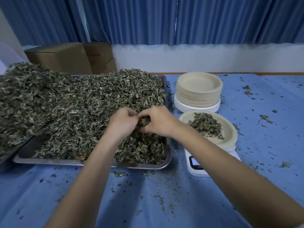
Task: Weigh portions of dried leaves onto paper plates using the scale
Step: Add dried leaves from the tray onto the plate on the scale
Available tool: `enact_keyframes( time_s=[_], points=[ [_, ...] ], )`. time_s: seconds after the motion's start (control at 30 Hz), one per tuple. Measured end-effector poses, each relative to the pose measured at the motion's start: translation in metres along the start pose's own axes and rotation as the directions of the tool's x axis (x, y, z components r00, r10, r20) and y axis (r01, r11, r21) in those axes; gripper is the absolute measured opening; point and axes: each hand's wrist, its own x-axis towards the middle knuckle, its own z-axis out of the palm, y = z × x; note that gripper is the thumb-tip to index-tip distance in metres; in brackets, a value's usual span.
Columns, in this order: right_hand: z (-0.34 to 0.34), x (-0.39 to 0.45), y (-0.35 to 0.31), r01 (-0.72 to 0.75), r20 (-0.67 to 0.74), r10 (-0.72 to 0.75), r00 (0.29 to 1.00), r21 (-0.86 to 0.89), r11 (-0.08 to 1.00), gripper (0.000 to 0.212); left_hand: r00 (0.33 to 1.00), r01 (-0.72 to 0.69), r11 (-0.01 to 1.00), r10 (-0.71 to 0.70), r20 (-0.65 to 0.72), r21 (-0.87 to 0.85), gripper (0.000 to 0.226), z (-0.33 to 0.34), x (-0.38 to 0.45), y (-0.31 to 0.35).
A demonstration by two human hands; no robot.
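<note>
Dried leaves (98, 102) fill my metal tray (92, 163) in a grey-green heap of crumbled, curled bits, mounded well above its rim; a smaller pile of them (204, 124) sits on the paper plate (230, 130) that rests on the white scale (195, 170), just right of the tray; my left hand (122, 124) and right hand (158, 122) meet over the near part of the heap, fingers curled, pinching a clump of leaves between them; a stack of plates (198, 94) stands behind the scale; crumbs litter the blue surface (164, 203); my right forearm covers part of the scale, so I cannot read its display; a second heap at far left is cut off by the frame edge.
</note>
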Motion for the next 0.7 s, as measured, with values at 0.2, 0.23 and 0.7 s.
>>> enact_keyframes(
  time_s=[0.2, 0.23, 0.7],
  points=[
    [-0.026, 0.004, -0.002, 0.030, -0.052, -0.020, 0.998, 0.200, 0.979, 0.030, 0.988, -0.116, 0.993, 0.116, -0.098, 0.007, 0.017, -0.014, 0.002, 0.020],
    [-0.027, 0.004, -0.002, 0.030, -0.058, -0.019, 0.998, 0.195, 0.980, 0.029, 0.989, -0.117, 0.993, 0.118, -0.085, 0.021, 0.017, -0.014, 0.001, 0.022],
    [-0.103, -0.032, 0.029, -0.026, -0.201, 0.063, 0.978, 0.180, 0.983, 0.014, 0.951, -0.306, 0.917, 0.307, -0.036, -0.257, 0.023, 0.026, -0.001, 0.091]
  ],
)
